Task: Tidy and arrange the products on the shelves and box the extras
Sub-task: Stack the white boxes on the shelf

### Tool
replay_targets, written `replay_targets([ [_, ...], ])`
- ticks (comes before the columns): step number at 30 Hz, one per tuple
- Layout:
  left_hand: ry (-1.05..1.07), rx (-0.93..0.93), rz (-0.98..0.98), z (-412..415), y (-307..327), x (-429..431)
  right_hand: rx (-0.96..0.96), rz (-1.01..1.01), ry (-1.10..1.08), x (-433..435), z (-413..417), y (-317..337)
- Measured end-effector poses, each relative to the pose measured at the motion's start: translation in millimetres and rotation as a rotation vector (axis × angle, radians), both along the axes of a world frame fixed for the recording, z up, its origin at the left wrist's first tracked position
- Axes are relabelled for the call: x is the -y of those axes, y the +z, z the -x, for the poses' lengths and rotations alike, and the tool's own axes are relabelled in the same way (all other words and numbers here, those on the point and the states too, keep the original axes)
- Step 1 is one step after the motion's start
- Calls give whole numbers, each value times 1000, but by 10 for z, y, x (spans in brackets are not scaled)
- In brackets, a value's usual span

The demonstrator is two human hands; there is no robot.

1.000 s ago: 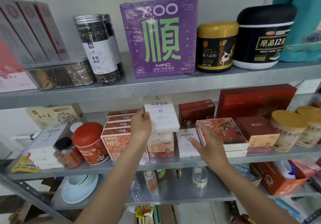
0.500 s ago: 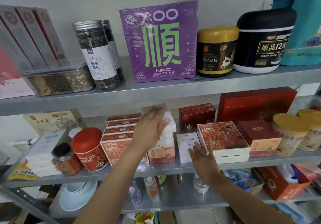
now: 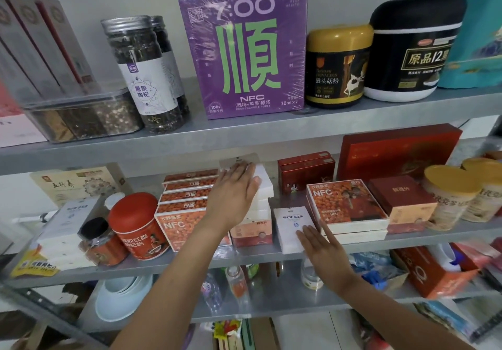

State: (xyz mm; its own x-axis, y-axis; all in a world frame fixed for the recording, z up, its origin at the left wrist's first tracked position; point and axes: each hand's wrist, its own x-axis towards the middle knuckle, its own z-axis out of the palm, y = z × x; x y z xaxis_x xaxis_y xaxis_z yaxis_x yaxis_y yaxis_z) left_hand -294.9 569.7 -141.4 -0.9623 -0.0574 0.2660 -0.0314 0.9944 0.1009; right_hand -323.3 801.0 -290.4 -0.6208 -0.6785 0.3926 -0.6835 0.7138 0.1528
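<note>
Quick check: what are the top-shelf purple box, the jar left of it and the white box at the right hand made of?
Purple box: likely card under glossy clear film; wrinkles and glare show. Jar: clear wall, plastic or glass, cannot tell; ribbed silvery lid, metal-looking. White box: matte card by its look, no glare, crisp edges.

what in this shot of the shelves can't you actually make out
All in the head view:
Top white box: its print is covered by the left hand.
Rear jar: its label is mostly behind the front jar.
Small white box: its lower corner is under the right hand.
Teal bag: cut off by the right edge.
Lower-shelf bottles: blurred, labels unreadable.
</note>
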Motion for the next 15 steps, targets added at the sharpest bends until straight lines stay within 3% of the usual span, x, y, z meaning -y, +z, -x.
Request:
replay_targets([
  [3, -7, 0, -23, 4, 30, 8, 100, 341, -38, -1, -74, 118],
  [7, -17, -3, -46, 13, 85, 1, 735, 1182, -188, -58, -221, 403],
  [10, -30, -40, -75, 26, 157, -13, 1102, 1733, -139, -144, -218, 647],
  [15, -106, -233, -265, -16, 307, -174, 1442, 2080, 130, -166, -256, 993],
])
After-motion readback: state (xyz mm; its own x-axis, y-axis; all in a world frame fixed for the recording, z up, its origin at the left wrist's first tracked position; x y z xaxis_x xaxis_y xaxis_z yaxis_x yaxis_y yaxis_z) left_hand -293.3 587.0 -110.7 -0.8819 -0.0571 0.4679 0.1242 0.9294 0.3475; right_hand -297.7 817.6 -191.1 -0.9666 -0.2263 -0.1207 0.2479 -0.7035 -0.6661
